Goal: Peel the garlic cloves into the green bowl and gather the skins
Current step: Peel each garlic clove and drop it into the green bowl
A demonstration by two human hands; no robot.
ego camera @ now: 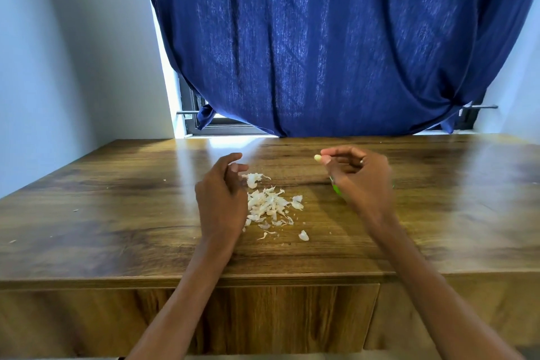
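While the left hand [225, 184] hovers with loosely curled fingers, gripping nothing, just left of the skins [270, 203] heaped mid-worktop, a careless sweep could scatter them toward the near edge. Stray skin flakes [304, 235] already lie apart from the heap. Further right, the right hand [359, 177] pinches 1 peeled garlic clove [317, 157] above the largely hidden green bowl [336, 188]; releasing early would likely drop it onto the worktop [117, 207].

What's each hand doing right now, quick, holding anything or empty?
Left hand: open, fingers loosely curled, holding nothing, beside the garlic skins.
Right hand: pinching a peeled garlic clove at its fingertips.
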